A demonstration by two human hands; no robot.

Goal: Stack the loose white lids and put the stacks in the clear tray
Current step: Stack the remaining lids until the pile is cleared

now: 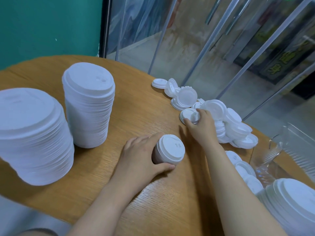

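From your head camera, two tall stacks of white lids stand on the round wood-grain table: a near stack at far left and a taller stack just beside it. Your left hand curls round a short stack of lids at the middle. Your right hand reaches into the loose lids heaped along the table's right edge, its fingers pinching a single lid. The ribbed clear tray lies at right, with another lid stack below it. The lids are thin, round, matte plastic with raised rims.
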